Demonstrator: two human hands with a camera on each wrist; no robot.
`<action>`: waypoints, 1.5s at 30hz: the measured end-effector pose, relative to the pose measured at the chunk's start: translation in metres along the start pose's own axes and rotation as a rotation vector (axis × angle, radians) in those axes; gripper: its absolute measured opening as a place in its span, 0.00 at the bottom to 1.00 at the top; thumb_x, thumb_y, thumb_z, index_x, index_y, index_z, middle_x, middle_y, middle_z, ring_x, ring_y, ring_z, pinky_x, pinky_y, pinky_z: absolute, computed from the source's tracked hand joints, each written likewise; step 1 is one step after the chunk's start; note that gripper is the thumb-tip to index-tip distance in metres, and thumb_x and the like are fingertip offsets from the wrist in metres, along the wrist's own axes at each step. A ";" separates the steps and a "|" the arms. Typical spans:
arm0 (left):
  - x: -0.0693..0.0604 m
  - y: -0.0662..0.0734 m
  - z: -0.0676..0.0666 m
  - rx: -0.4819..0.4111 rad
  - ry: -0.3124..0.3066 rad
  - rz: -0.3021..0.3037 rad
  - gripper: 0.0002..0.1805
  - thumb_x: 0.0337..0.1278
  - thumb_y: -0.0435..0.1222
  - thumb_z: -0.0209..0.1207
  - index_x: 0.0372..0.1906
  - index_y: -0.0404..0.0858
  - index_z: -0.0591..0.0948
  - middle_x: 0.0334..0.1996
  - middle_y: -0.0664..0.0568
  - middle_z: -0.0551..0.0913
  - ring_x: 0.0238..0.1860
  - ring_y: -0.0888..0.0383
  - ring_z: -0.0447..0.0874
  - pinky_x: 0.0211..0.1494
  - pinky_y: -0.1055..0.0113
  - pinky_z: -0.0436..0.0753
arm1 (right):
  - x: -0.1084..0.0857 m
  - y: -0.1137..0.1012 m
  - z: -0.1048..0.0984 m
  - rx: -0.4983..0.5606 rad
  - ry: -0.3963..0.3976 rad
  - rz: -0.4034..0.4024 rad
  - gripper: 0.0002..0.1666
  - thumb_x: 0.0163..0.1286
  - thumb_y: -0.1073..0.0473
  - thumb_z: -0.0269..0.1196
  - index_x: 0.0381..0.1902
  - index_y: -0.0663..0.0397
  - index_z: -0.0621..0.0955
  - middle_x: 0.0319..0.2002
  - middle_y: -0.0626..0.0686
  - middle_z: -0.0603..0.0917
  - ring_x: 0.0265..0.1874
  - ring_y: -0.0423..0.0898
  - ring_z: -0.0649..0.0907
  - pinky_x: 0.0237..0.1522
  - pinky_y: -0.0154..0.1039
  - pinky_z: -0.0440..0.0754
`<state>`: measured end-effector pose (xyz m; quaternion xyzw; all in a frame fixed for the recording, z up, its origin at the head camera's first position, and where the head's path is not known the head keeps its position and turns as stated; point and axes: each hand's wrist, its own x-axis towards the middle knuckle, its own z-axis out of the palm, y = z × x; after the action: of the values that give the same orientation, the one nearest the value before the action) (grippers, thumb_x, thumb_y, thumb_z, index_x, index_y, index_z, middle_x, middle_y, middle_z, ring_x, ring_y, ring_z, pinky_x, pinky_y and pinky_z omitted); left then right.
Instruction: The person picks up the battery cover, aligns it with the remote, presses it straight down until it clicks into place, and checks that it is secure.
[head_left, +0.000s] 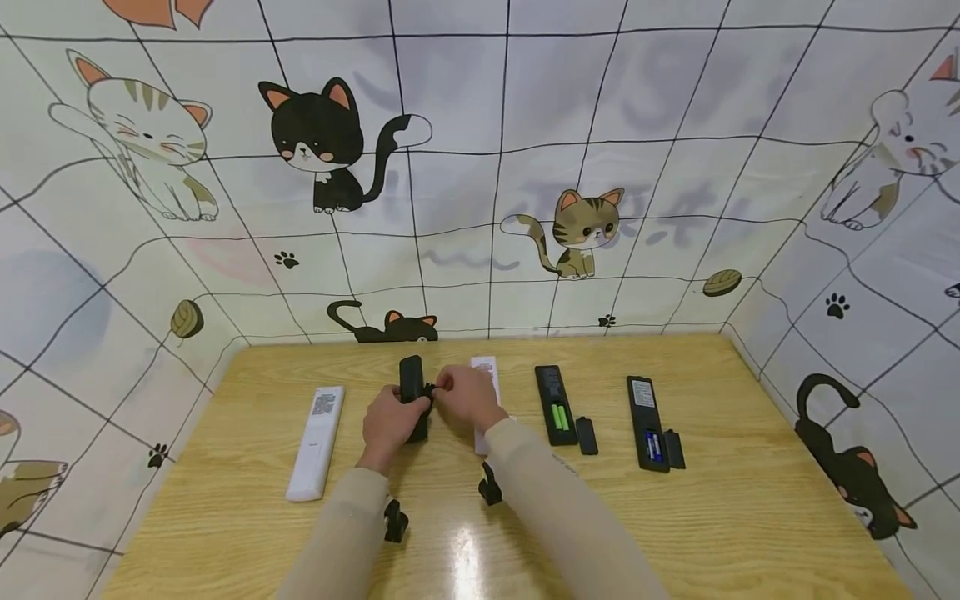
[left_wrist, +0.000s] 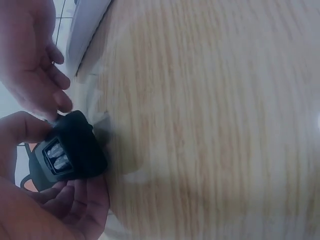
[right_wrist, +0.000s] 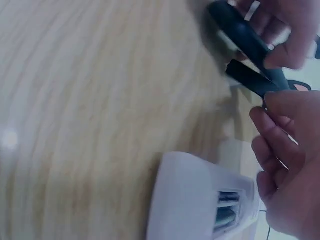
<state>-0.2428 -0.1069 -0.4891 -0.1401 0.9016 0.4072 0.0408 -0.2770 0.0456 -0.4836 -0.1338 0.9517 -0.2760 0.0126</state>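
My left hand (head_left: pixel 390 423) grips a black remote control (head_left: pixel 411 379) raised off the table. In the left wrist view the battery compartment (left_wrist: pixel 59 158) of that remote is uncovered, with two batteries in it. Beside the remote, my right hand (head_left: pixel 468 393) pinches a small black battery cover (right_wrist: pixel 248 79) between thumb and fingers. Under the right forearm lies a white remote (head_left: pixel 486 365); its compartment (right_wrist: pixel 227 212) shows batteries in the right wrist view.
Another white remote (head_left: pixel 315 446) lies at the left, back up. To the right are a black remote (head_left: pixel 550 387) with green batteries and its loose cover (head_left: pixel 587 436), then a black remote (head_left: pixel 643 417) with blue batteries and a cover (head_left: pixel 674 450). A cat-print wall (head_left: pixel 465 183) stands behind the wooden table (head_left: pixel 247 467).
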 end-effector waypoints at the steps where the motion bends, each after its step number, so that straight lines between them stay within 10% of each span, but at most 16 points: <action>1: -0.001 0.001 0.000 -0.006 -0.002 -0.002 0.34 0.53 0.53 0.60 0.60 0.35 0.73 0.50 0.39 0.83 0.46 0.45 0.82 0.47 0.52 0.79 | 0.000 0.001 -0.002 0.050 0.001 0.008 0.06 0.67 0.52 0.64 0.35 0.46 0.83 0.33 0.46 0.86 0.33 0.42 0.81 0.44 0.41 0.77; 12: -0.009 0.005 -0.001 -0.172 -0.110 0.014 0.37 0.59 0.48 0.57 0.68 0.32 0.62 0.56 0.36 0.76 0.51 0.46 0.79 0.52 0.54 0.80 | -0.009 0.016 -0.031 0.315 0.010 0.014 0.08 0.68 0.58 0.61 0.44 0.52 0.80 0.35 0.50 0.85 0.27 0.42 0.79 0.32 0.36 0.76; 30: -0.051 0.021 0.031 -0.518 -0.414 0.171 0.25 0.67 0.43 0.57 0.61 0.34 0.67 0.48 0.36 0.84 0.40 0.56 0.85 0.40 0.61 0.84 | -0.086 0.041 -0.077 0.240 0.110 -0.050 0.11 0.68 0.55 0.64 0.48 0.45 0.85 0.36 0.43 0.86 0.32 0.38 0.78 0.37 0.34 0.77; 45: -0.071 0.023 0.049 -0.555 -0.635 0.293 0.18 0.74 0.44 0.49 0.55 0.33 0.68 0.45 0.34 0.86 0.38 0.51 0.89 0.41 0.54 0.86 | -0.147 0.051 -0.081 0.255 0.134 -0.184 0.06 0.64 0.53 0.67 0.40 0.37 0.87 0.34 0.34 0.84 0.29 0.34 0.74 0.32 0.32 0.74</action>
<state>-0.1834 -0.0408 -0.4919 0.1154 0.7115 0.6579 0.2182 -0.1564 0.1681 -0.4491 -0.1989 0.8914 -0.4030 -0.0591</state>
